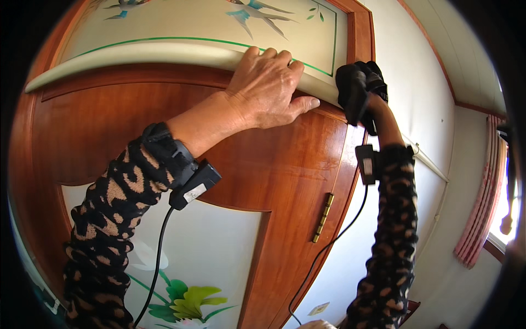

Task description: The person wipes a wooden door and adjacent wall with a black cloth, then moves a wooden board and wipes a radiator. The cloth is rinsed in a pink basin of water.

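My left hand lies over a pale rounded pole, its fingers curled across the top and its thumb stretched out to the right below. The pole runs across a wooden door frame, just under a painted glass panel with birds. At the pole's right end my right hand is closed on a bunched black cloth, which touches the pole and the frame's corner. The black fabric hides most of that hand's fingers, and folds of it hang down.
Below is a wooden door with a brass hinge and a flower-painted glass panel. Black wrist devices trail cables from both sleeves. To the right are a white wall, another pole and a pink curtain by a window.
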The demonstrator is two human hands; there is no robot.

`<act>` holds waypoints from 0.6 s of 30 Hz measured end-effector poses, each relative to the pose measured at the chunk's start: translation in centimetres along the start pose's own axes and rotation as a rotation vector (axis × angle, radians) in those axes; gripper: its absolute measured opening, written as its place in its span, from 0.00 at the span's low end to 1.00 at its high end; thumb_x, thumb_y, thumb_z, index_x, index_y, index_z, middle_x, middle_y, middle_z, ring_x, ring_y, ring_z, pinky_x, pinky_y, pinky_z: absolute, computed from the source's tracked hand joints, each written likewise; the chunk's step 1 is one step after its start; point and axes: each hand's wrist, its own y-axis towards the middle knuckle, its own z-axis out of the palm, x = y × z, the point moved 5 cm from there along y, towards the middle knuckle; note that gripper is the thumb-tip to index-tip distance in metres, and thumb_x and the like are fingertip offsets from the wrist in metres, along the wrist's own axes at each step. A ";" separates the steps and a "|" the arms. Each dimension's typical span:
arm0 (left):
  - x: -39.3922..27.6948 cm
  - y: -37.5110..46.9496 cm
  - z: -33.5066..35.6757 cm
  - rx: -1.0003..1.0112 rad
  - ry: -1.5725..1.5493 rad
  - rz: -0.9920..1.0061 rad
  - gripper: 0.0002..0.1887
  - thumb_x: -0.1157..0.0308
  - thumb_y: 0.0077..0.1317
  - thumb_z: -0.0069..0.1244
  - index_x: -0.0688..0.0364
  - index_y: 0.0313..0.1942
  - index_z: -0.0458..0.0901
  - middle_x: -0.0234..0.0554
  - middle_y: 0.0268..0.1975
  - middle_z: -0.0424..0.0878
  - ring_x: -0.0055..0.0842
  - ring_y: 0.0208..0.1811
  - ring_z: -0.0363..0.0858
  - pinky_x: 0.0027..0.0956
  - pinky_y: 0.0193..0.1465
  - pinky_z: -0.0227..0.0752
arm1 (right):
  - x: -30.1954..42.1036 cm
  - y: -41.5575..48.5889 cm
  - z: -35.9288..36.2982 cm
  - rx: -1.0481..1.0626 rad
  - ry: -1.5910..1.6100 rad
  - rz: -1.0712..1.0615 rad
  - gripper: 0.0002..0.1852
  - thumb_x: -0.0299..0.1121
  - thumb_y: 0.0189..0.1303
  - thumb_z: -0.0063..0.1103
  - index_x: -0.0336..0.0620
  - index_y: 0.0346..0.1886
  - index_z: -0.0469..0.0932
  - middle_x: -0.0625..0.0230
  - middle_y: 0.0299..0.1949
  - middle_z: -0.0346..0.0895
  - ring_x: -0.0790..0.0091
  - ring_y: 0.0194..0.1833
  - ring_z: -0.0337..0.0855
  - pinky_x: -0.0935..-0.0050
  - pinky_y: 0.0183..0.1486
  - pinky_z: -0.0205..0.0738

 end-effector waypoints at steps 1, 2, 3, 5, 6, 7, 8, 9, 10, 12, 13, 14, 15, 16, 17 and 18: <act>0.0 -0.3 -0.6 -0.074 -0.039 0.051 0.31 0.42 0.64 0.54 0.65 0.49 0.80 0.48 0.45 0.80 0.38 0.50 0.78 0.47 0.56 0.64 | -0.5 0.8 -0.4 0.002 -0.189 0.116 0.21 0.45 0.65 0.58 0.43 0.55 0.76 0.48 0.54 0.74 0.45 0.62 0.69 0.56 0.63 0.66; 0.4 -0.6 -0.5 0.009 -0.007 0.013 0.31 0.44 0.63 0.55 0.65 0.50 0.79 0.47 0.45 0.80 0.38 0.51 0.78 0.46 0.57 0.64 | 0.5 1.0 -0.7 -0.027 -0.350 0.146 0.20 0.46 0.65 0.58 0.43 0.53 0.77 0.49 0.52 0.75 0.46 0.61 0.70 0.57 0.62 0.67; 0.7 -0.8 -0.8 0.032 -0.021 0.020 0.30 0.45 0.63 0.56 0.65 0.51 0.79 0.47 0.46 0.80 0.37 0.52 0.78 0.46 0.57 0.65 | 0.8 0.9 -0.8 0.007 -0.271 0.211 0.19 0.45 0.65 0.58 0.43 0.51 0.78 0.50 0.50 0.77 0.47 0.59 0.72 0.57 0.61 0.68; 1.1 -1.1 -1.3 0.067 -0.043 0.037 0.29 0.50 0.62 0.58 0.65 0.52 0.77 0.46 0.46 0.79 0.37 0.52 0.78 0.45 0.58 0.66 | 2.7 -0.1 -1.4 0.026 -0.082 0.212 0.16 0.44 0.63 0.60 0.43 0.47 0.80 0.52 0.46 0.79 0.48 0.55 0.76 0.58 0.58 0.71; 1.1 -1.2 -1.5 0.079 -0.053 0.054 0.28 0.52 0.61 0.59 0.65 0.53 0.77 0.46 0.47 0.79 0.37 0.52 0.78 0.44 0.58 0.66 | 4.1 -0.7 -2.4 0.007 -0.311 0.039 0.16 0.42 0.62 0.62 0.41 0.46 0.81 0.52 0.46 0.80 0.49 0.52 0.78 0.61 0.56 0.73; 1.1 -1.1 -1.7 0.069 -0.053 0.068 0.28 0.54 0.60 0.61 0.65 0.53 0.77 0.46 0.47 0.79 0.37 0.52 0.78 0.43 0.58 0.67 | 4.3 -1.4 -2.6 0.066 -0.240 0.039 0.16 0.41 0.61 0.63 0.40 0.46 0.81 0.53 0.46 0.80 0.51 0.52 0.78 0.61 0.56 0.73; 1.0 -1.1 -1.9 0.061 -0.054 0.069 0.27 0.59 0.57 0.62 0.65 0.54 0.76 0.46 0.47 0.78 0.38 0.51 0.80 0.42 0.58 0.68 | 4.2 -2.0 -2.8 0.103 -0.148 -0.010 0.16 0.40 0.61 0.64 0.40 0.46 0.81 0.53 0.47 0.80 0.52 0.52 0.79 0.62 0.56 0.73; 0.8 -1.1 -1.8 0.069 -0.129 0.084 0.28 0.58 0.57 0.62 0.65 0.53 0.76 0.47 0.46 0.79 0.41 0.48 0.82 0.43 0.56 0.71 | 3.3 -2.9 -3.3 0.164 -0.095 -0.023 0.16 0.39 0.60 0.65 0.39 0.46 0.81 0.54 0.47 0.80 0.54 0.51 0.79 0.62 0.55 0.73; 0.9 -0.9 -2.0 0.033 -0.136 0.063 0.28 0.59 0.57 0.62 0.66 0.53 0.76 0.48 0.46 0.79 0.41 0.48 0.82 0.43 0.55 0.73 | 1.7 -3.5 -3.3 0.299 0.125 0.071 0.16 0.36 0.63 0.65 0.38 0.49 0.81 0.56 0.49 0.81 0.62 0.53 0.79 0.65 0.56 0.73; 0.9 -0.8 -1.7 0.072 -0.218 0.040 0.28 0.59 0.58 0.61 0.67 0.55 0.76 0.51 0.47 0.80 0.44 0.47 0.83 0.42 0.54 0.78 | -1.9 -4.9 -3.1 0.217 0.190 0.160 0.17 0.36 0.65 0.62 0.37 0.53 0.79 0.57 0.51 0.80 0.65 0.55 0.77 0.66 0.58 0.72; 0.9 -0.7 -1.7 0.045 -0.244 0.061 0.29 0.59 0.58 0.60 0.68 0.56 0.75 0.53 0.49 0.80 0.46 0.49 0.82 0.42 0.56 0.76 | -4.0 -5.8 -3.0 0.176 0.313 0.255 0.19 0.36 0.68 0.60 0.37 0.58 0.76 0.57 0.55 0.78 0.66 0.56 0.76 0.66 0.60 0.72; 1.2 -0.6 -1.4 0.038 -0.271 0.037 0.30 0.59 0.58 0.61 0.68 0.56 0.75 0.54 0.49 0.80 0.46 0.50 0.82 0.43 0.57 0.76 | -6.1 -6.8 -2.9 0.071 0.566 0.410 0.22 0.37 0.70 0.57 0.36 0.62 0.73 0.57 0.58 0.77 0.66 0.57 0.75 0.66 0.61 0.71; 1.4 -0.7 -1.5 -0.033 -0.286 0.044 0.30 0.59 0.58 0.61 0.69 0.57 0.74 0.55 0.49 0.79 0.47 0.50 0.82 0.43 0.57 0.76 | -6.9 -7.6 -3.3 -0.086 0.784 0.295 0.26 0.37 0.71 0.56 0.38 0.69 0.67 0.55 0.61 0.75 0.61 0.60 0.75 0.64 0.62 0.70; 1.6 -0.8 -1.3 -0.073 -0.340 0.049 0.30 0.61 0.59 0.61 0.69 0.58 0.73 0.55 0.51 0.79 0.46 0.53 0.80 0.42 0.59 0.74 | -7.2 -9.1 -3.8 -0.189 0.917 0.173 0.26 0.37 0.71 0.56 0.38 0.69 0.67 0.55 0.61 0.75 0.61 0.60 0.75 0.64 0.62 0.70; 1.6 -1.1 -0.7 -0.047 -0.407 0.048 0.29 0.63 0.60 0.60 0.67 0.58 0.73 0.53 0.52 0.79 0.45 0.54 0.79 0.42 0.58 0.73 | -7.5 -11.5 -4.2 -0.274 0.888 0.160 0.26 0.37 0.71 0.56 0.38 0.69 0.68 0.55 0.61 0.75 0.61 0.60 0.75 0.64 0.62 0.70; 1.5 -1.7 -0.6 -0.132 -0.426 0.096 0.28 0.63 0.60 0.60 0.67 0.57 0.75 0.52 0.51 0.79 0.44 0.52 0.80 0.42 0.57 0.75 | -7.4 -13.8 -4.5 -0.353 0.801 0.179 0.26 0.37 0.71 0.56 0.38 0.69 0.68 0.55 0.61 0.75 0.61 0.60 0.75 0.64 0.62 0.70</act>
